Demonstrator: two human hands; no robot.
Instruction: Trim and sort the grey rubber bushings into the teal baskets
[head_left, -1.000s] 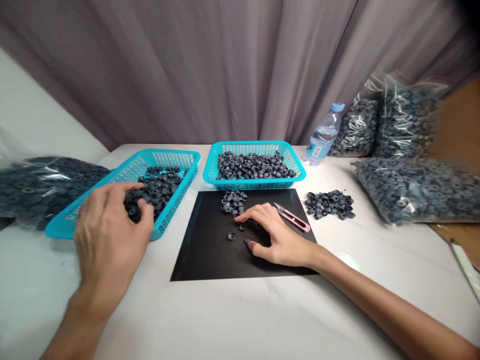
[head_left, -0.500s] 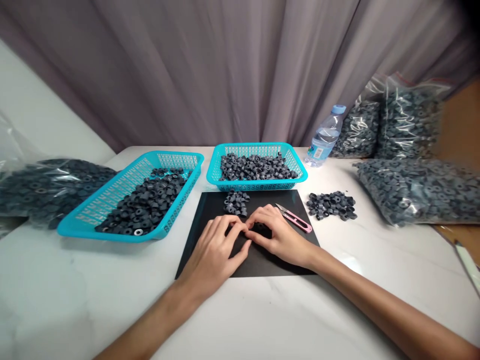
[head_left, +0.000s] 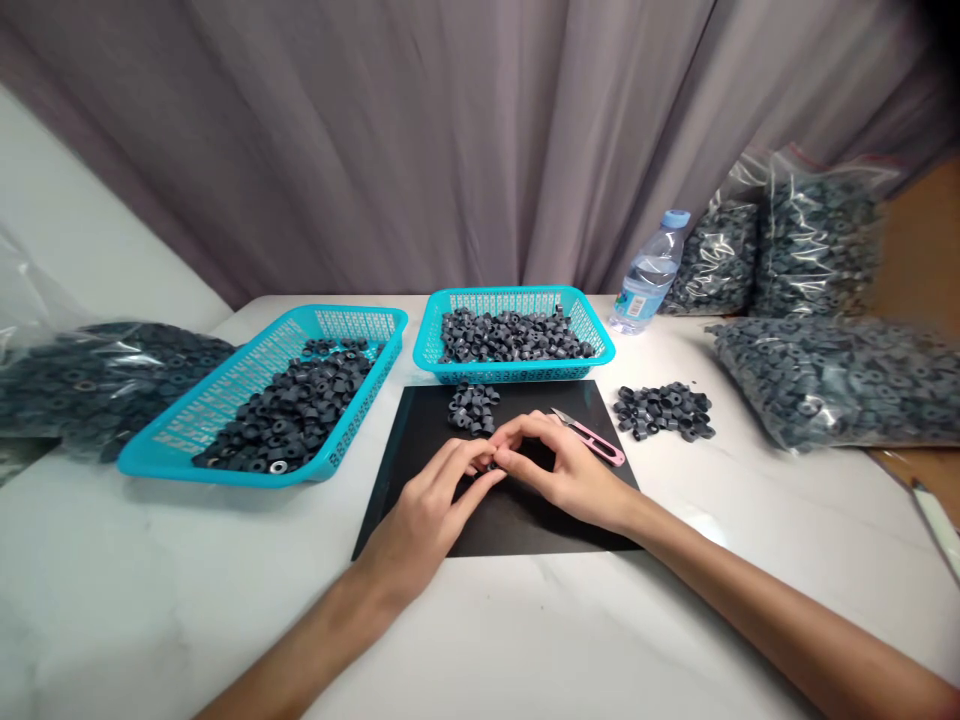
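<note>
Fingertip to fingertip, my left hand (head_left: 431, 505) and my right hand (head_left: 566, 470) meet over a black mat (head_left: 517, 530). Both are closed in a pinch around a small dark ring (head_left: 492, 466), mostly hidden by the fingers. Just beyond them on the mat lies a small pile of dark grey rings (head_left: 474, 408). Pink-handled thread snips (head_left: 596, 442) rest beside my right hand, blades pointing away to the left. A second pile of dark grey pieces (head_left: 663, 410) sits on the white table to the right of the mat.
Two turquoise baskets hold dark grey rings: one (head_left: 225, 478) at left, one (head_left: 517, 374) behind the mat. A water bottle (head_left: 651, 275) stands at back right. Clear bags of similar pieces lie left (head_left: 127, 380) and right (head_left: 840, 385), with more upright bags (head_left: 817, 245) behind.
The left fingers have drawn closer together and the right thumb has shifted up to the pinch point. A bit of the dark ring now shows between the fingertips.
</note>
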